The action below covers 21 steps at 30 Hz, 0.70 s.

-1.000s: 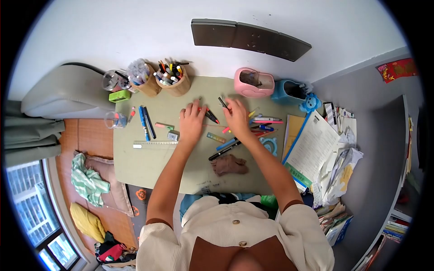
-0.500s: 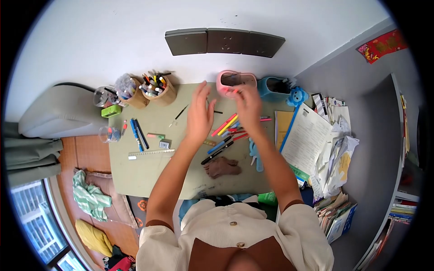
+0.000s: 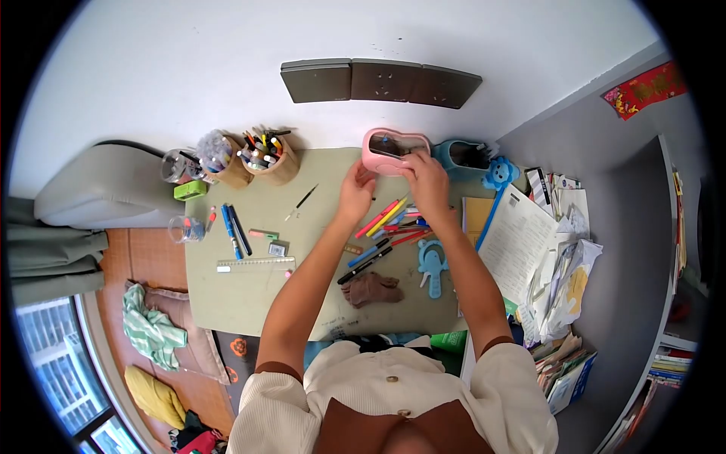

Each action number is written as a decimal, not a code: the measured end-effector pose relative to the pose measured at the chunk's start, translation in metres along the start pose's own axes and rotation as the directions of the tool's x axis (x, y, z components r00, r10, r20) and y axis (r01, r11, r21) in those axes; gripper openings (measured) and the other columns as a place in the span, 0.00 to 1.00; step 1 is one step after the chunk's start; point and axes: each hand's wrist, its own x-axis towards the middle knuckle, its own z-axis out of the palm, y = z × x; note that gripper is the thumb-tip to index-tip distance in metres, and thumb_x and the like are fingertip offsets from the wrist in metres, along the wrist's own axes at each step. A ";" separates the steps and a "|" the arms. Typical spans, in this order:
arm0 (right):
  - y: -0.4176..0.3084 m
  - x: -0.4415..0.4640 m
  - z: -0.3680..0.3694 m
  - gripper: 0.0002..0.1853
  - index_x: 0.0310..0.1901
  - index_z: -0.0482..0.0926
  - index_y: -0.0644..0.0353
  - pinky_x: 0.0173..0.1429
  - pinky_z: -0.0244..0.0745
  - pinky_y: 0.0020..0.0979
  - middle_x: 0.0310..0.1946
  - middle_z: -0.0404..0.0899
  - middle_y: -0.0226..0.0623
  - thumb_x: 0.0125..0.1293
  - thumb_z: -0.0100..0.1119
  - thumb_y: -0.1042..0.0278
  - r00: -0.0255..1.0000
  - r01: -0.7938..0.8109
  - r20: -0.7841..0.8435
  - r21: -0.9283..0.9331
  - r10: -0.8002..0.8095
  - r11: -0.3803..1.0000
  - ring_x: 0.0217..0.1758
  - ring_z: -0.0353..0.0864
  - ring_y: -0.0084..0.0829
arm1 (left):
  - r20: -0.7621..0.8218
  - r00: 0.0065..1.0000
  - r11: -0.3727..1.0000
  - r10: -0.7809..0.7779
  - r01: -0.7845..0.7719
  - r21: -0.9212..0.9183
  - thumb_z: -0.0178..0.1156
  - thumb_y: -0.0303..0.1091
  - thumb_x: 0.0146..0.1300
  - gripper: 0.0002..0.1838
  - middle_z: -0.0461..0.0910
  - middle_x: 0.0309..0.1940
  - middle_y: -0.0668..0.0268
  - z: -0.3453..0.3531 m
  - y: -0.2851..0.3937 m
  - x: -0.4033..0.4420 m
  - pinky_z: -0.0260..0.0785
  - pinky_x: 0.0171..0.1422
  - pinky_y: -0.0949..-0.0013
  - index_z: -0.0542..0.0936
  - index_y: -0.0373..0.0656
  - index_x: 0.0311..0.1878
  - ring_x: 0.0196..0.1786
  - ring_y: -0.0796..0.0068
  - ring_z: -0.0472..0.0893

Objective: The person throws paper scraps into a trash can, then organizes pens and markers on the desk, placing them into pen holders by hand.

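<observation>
A pink pen holder [image 3: 384, 163] with a dark interior stands against the wall; a small bluish item shows inside it. My right hand [image 3: 428, 181] closes on the holder's front right rim. At its lower left corner, my left hand [image 3: 358, 191] has curled fingers against the side, partly hidden. Below my hands lies a loose pile of pens and markers, among them a pink marker [image 3: 376, 219], a yellow marker [image 3: 387, 216] and a black pen [image 3: 364, 266]. Nearer to me are a brown cloth bundle [image 3: 370, 290] and a blue animal-shaped item [image 3: 432, 266].
A teal holder [image 3: 461, 171] and a blue toy [image 3: 501, 174] are right of the pink one. Two full pen cups [image 3: 274, 168] stand at the back left. A ruler [image 3: 255, 265], blue pens [image 3: 230, 231] and a clear cup [image 3: 185, 228] lie left. Papers [image 3: 522, 234] crowd the right.
Both hands were raised above the desk, the right one smeared by motion. They have come down to the pink pen holder. The view has shifted slightly.
</observation>
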 end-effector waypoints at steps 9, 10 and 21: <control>-0.070 0.002 0.048 0.13 0.44 0.82 0.53 0.45 0.76 0.41 0.41 0.79 0.34 0.55 0.67 0.70 1.000 0.012 -0.016 0.018 -0.011 1.000 0.43 0.79 0.43 | -0.225 0.970 0.995 0.093 -0.086 0.041 0.46 0.12 0.62 0.27 0.77 0.58 0.59 -0.068 0.006 -0.015 0.69 0.65 0.69 0.68 0.33 0.66 0.58 0.71 0.77; -0.074 0.003 0.053 0.14 0.45 0.82 0.53 0.45 0.76 0.41 0.41 0.79 0.35 0.55 0.67 0.70 1.000 0.015 -0.010 0.038 -0.015 0.999 0.42 0.78 0.43 | -0.250 0.964 0.996 0.087 -0.085 0.018 0.46 0.12 0.62 0.27 0.76 0.58 0.58 -0.074 0.009 -0.015 0.69 0.65 0.69 0.68 0.33 0.66 0.59 0.70 0.77; -0.083 -0.003 0.037 0.13 0.49 0.78 0.55 0.42 0.77 0.42 0.46 0.77 0.38 0.61 0.62 0.73 0.994 -0.043 -0.083 0.256 0.066 0.966 0.45 0.80 0.44 | -0.269 0.864 0.569 0.426 -0.025 0.822 0.60 0.21 0.59 0.14 0.80 0.46 0.54 -0.109 0.003 -0.048 0.71 0.55 0.61 0.80 0.37 0.49 0.49 0.55 0.79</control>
